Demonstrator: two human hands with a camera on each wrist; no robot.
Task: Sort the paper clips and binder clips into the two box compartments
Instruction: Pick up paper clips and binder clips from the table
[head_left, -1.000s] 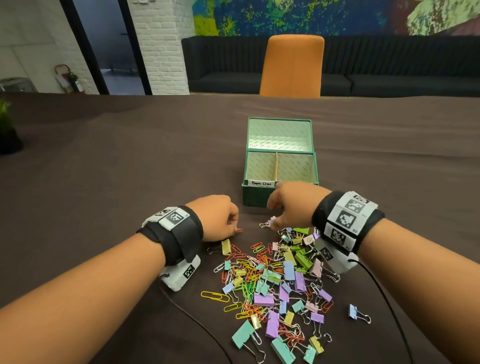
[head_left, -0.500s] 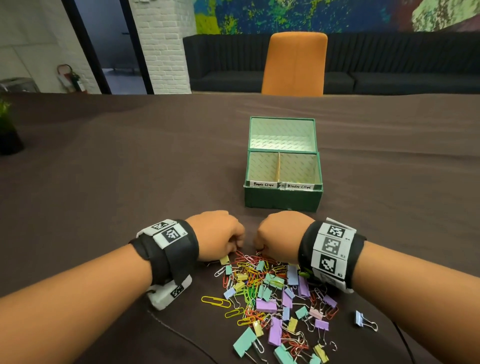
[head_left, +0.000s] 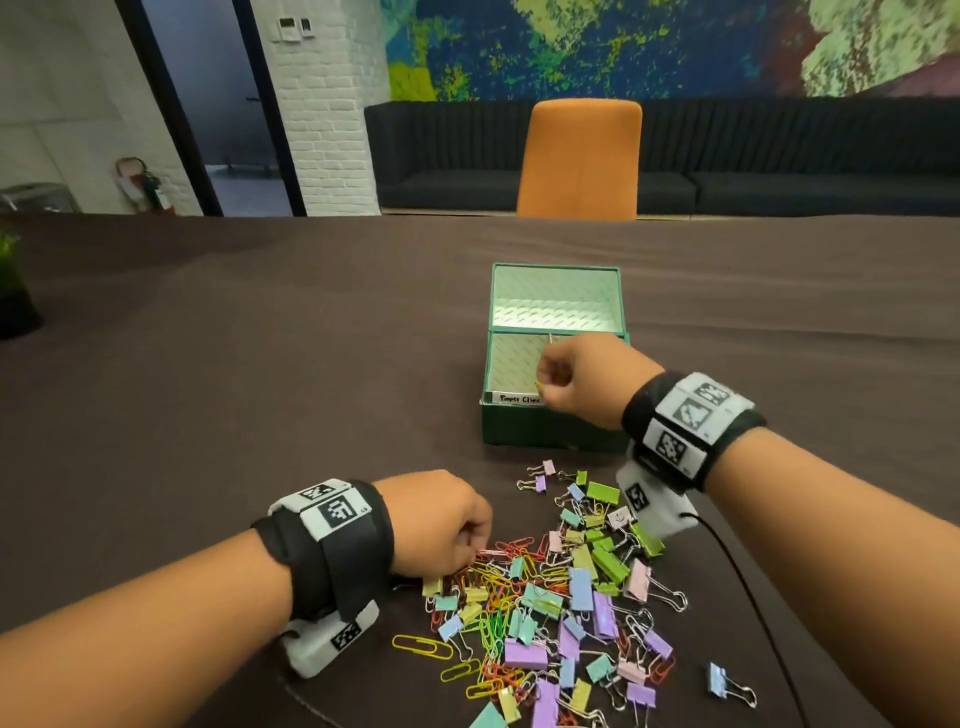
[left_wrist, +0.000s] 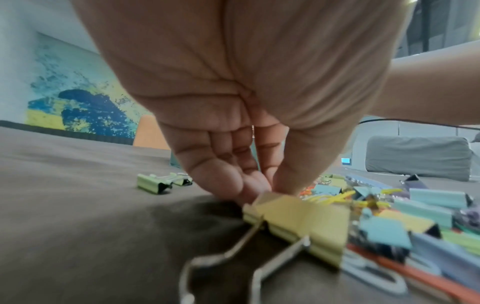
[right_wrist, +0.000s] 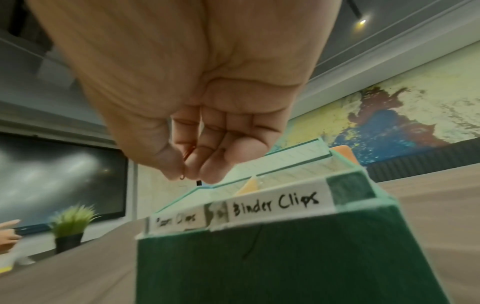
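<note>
A: Right hand (right_wrist: 187, 98) fills the top of the shot, fingers (right_wrist: 215, 156) curled against the thumb, something thin and reddish pinched between them.

B: A paper clip?

A: Too blurred to say. Below it sits the green box (right_wrist: 272, 267), two white labels along its near edge.

B: Readable?

A: The right label (right_wrist: 275, 204) says "Binder Clips"; the left label (right_wrist: 176, 221) is smeared. The hand hangs above the left side. A small potted plant (right_wrist: 70, 228) stands on the table at far left.
</note>
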